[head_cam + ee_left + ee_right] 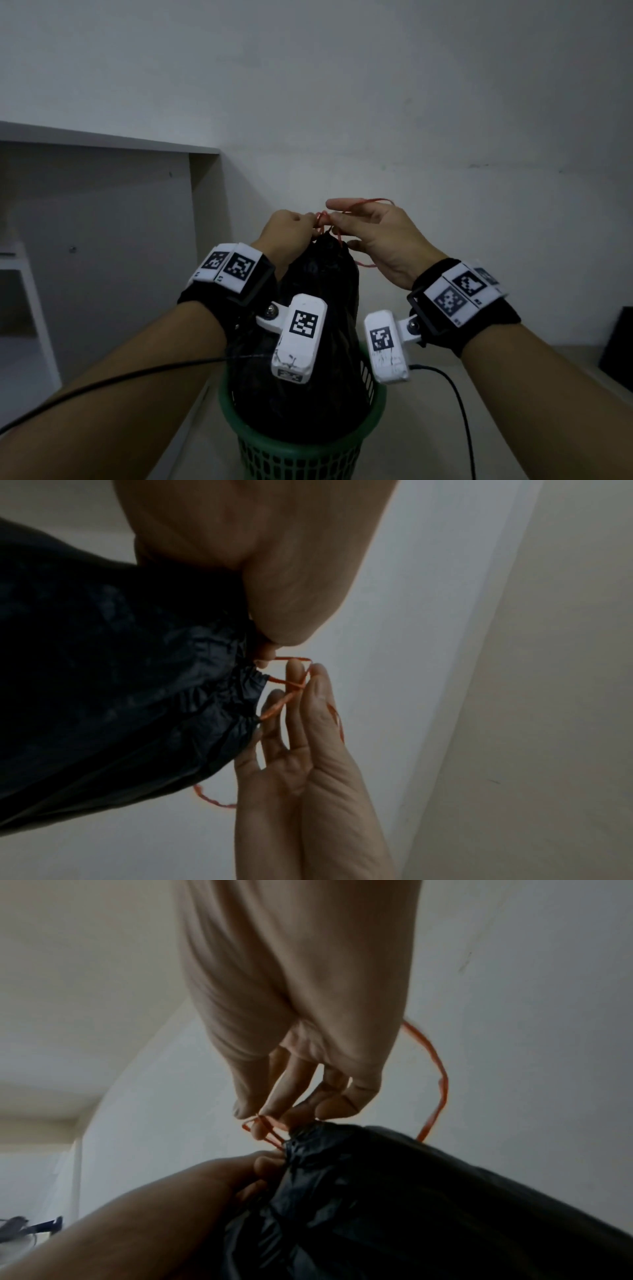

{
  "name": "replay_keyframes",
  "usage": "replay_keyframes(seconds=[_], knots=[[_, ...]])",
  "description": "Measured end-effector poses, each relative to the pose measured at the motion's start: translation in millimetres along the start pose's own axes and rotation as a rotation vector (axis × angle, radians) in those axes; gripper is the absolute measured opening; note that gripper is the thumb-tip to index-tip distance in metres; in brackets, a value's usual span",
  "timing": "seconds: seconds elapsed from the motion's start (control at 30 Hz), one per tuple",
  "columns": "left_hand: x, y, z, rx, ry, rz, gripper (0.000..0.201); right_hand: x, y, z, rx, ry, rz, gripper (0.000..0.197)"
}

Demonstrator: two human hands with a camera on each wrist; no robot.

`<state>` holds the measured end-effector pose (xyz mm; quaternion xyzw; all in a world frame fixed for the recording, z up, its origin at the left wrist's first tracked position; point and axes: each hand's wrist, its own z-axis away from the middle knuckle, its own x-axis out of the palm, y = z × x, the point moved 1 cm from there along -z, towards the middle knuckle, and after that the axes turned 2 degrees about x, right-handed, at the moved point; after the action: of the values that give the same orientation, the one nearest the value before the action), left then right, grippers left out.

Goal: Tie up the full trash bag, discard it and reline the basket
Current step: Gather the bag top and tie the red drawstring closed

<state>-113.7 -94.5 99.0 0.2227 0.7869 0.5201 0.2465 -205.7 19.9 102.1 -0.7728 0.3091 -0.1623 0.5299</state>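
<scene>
Full black trash bag (322, 329) sitting in the green basket (301, 448), standing tall out of its top, neck bunched shut. Red drawstring (291, 687) coming out of the bunched neck and crossing over itself just above it. Left hand (287, 229) curled tight at the top of the bag, fingers pinching the drawstring right by the neck, as seen from the left wrist view. Right hand (376, 240) close beside it on the other side of the neck, thumb and some fingers pinching the drawstring, first finger sticking out straight, a long loop of string hanging over the back of the hand and down past the bag. Both hands nearly touching each other above the bag. Basket standing on the floor next to a pale wall (411, 102). White shelf unit (102, 192) to the left. Black bands with white marker blocks (301, 335) on both wrists, thin black cables (455, 404) trailing from them. Dim light, so the exact knot in the string too small to tell.
</scene>
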Motion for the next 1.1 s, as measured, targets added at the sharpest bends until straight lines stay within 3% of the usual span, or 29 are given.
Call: replay_keyframes(seconds=[0.13, 0.3, 0.43, 0.53, 0.63, 0.73, 0.87, 1.0, 1.1], knots=[[0.7, -0.1, 0.3, 0.03, -0.06, -0.027, 0.026, 1.5, -2.4, -7.1, -0.072, 0.148, -0.062, 0.02], [-1.6, 9.5, 3.3, 0.086, -0.159, -0.08, 0.021, 2.8, -13.5, -16.3, -0.18, 0.133, 0.028, 0.019], [-6.8, 7.0, -5.4, 0.096, -0.022, -0.106, 0.021, -0.4, -15.7, -19.8, -0.238, 0.147, 0.015, 0.02], [-10.3, -3.3, -13.0, 0.057, 0.099, -0.063, 0.035, -1.1, -11.9, -16.8, -0.273, 0.217, 0.011, 0.018], [-7.2, -9.8, -13.6, 0.049, 0.111, -0.011, 0.05, 1.3, -7.9, -15.2, -0.215, 0.287, -0.158, 0.016], [-1.8, -6.8, -10.2, 0.082, 0.084, -0.025, 0.042, 4.2, -8.5, -18.1, -0.163, 0.343, -0.305, 0.02], [0.5, 2.2, -5.7, 0.153, 0.059, -0.014, 0.028, 6.9, -13.6, -19.6, -0.222, 0.27, -0.186, 0.022], [-0.8, 16.1, 3.7, 0.209, -0.096, -0.053, 0.023, 7.1, -19.6, -21.8, -0.2, 0.104, -0.054, 0.02], [-4.1, 20.2, 5.4, 0.237, -0.165, -0.112, 0.024, 2.7, -22.9, -27.5, -0.201, 0.109, -0.025, 0.022]])
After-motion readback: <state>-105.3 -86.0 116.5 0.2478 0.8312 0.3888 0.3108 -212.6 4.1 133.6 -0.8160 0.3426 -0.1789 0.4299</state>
